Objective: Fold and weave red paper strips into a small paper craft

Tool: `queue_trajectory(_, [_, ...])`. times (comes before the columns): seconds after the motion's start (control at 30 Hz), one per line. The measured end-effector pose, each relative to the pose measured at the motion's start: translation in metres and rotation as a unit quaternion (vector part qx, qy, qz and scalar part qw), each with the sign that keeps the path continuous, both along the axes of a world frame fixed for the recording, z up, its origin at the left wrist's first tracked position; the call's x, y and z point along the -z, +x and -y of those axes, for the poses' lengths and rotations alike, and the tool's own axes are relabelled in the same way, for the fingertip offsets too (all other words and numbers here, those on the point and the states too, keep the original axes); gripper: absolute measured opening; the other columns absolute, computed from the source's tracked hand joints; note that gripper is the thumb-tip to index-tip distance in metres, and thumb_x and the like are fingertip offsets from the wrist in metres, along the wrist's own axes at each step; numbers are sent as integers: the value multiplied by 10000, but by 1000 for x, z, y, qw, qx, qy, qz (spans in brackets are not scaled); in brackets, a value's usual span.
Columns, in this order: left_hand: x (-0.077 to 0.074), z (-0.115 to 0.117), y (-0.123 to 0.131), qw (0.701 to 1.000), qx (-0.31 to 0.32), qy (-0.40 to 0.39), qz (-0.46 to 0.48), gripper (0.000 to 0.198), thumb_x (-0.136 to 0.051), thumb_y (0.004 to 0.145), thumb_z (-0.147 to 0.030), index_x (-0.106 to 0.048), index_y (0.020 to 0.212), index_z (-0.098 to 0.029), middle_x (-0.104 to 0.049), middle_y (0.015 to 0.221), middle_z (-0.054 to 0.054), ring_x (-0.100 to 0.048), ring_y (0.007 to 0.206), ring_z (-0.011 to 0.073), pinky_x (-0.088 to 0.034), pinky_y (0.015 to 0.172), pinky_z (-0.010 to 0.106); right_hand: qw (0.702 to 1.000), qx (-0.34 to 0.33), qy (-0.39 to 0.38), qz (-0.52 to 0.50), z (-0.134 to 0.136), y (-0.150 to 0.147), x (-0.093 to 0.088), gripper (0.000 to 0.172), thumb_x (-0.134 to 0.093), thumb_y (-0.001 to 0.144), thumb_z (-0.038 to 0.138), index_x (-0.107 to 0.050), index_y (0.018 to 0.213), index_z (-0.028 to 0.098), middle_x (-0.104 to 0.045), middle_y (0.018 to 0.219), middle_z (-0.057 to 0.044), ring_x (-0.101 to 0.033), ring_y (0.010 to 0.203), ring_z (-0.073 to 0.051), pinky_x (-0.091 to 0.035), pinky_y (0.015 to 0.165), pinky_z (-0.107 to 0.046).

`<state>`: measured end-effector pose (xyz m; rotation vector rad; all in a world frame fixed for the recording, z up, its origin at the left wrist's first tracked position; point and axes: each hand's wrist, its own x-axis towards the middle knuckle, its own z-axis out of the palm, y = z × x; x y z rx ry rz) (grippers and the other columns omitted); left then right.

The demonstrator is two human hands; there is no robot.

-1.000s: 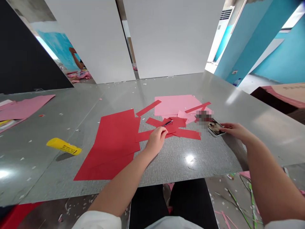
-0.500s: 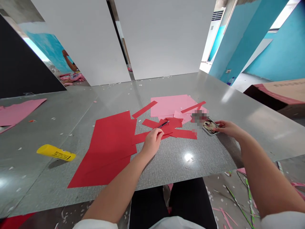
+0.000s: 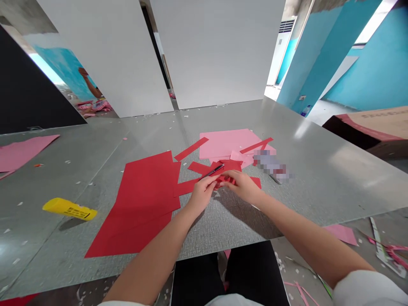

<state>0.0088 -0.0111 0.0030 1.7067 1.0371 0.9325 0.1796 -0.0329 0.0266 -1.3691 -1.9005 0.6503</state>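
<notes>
My left hand [image 3: 202, 192] is closed in a pinch at the edge of the red paper pieces [image 3: 185, 187] in the middle of the table. A slim dark pen [image 3: 214, 171] lies slantwise along its fingers; whether they grip it I cannot tell. Right beside it, my right hand [image 3: 242, 187] curls its fingers and thumb over a small piece of red paper [image 3: 219, 182], mostly hidden between both hands. Large red sheets [image 3: 148, 182] spread out to the left. Behind the hands lie pink sheets [image 3: 225, 141] with narrow red strips [image 3: 191, 148] near them.
A yellow tube [image 3: 70, 209] lies at the left of the grey table [image 3: 197, 242]. A phone, partly blurred out [image 3: 272, 166], rests to the right. Pink paper [image 3: 28, 151] is at far left. White panels [image 3: 219, 51] stand behind; a cardboard box [image 3: 372, 123] is at right.
My right hand has let go of the phone and moved left to the red paper beside my left hand. More of the pen now shows by my left fingers.
</notes>
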Motion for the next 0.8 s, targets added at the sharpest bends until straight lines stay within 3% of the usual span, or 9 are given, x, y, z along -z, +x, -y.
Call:
queue_trajectory(0.13, [3, -5, -1, 998, -29, -47, 20, 248, -533, 794, -225, -625, 1017, -167, -677, 952, 78, -641, 782, 149, -521, 739, 309, 999, 24, -14, -33, -13, -9, 10, 127, -541, 794, 255, -650, 753, 207, -674, 733, -14, -583, 656, -131, -429, 627, -259])
queue_trajectory(0.33, [7, -11, -5, 997, -22, -71, 14, 167, -607, 740, -273, -640, 842, -145, -684, 778, 59, -627, 667, 141, -506, 663, 287, 998, 8, -13, -68, -14, -3, 18, 142, -550, 783, 258, -632, 687, 193, -653, 688, -11, -571, 627, -125, -436, 599, -253])
queue_trajectory(0.5, [1, -5, 0, 999, -15, -30, -18, 162, -608, 740, -284, -647, 812, -144, -688, 788, 59, -628, 708, 146, -492, 681, 277, 995, -1, -5, -95, -11, -4, 20, 113, -557, 773, 246, -656, 808, 204, -686, 818, -32, -611, 718, -137, -464, 657, -264])
queue_trajectory(0.67, [-11, 1, 9, 997, -10, 27, -70, 148, -575, 773, -269, -643, 839, -157, -692, 832, 49, -636, 744, 150, -487, 695, 270, 995, -12, -9, -102, -9, 5, 17, 141, -561, 761, 279, -665, 723, 192, -678, 688, -23, -595, 621, -138, -451, 589, -258])
queue_trajectory(0.73, [-18, -2, 8, 996, 8, 35, -80, 173, -563, 788, -267, -625, 921, -177, -694, 865, 42, -640, 788, 151, -479, 735, 269, 994, 13, 8, -112, -9, 18, 10, 156, -568, 749, 301, -667, 710, 187, -677, 679, -24, -594, 617, -145, -451, 587, -264])
queue_trajectory(0.8, [-24, -10, 5, 993, -33, 47, -104, 316, -523, 823, -275, -531, 1134, -220, -692, 898, 30, -636, 838, 149, -464, 791, 283, 983, 114, 59, -128, -12, 35, 0, 173, -583, 734, 331, -675, 723, 184, -677, 676, -26, -596, 613, -154, -459, 613, -282])
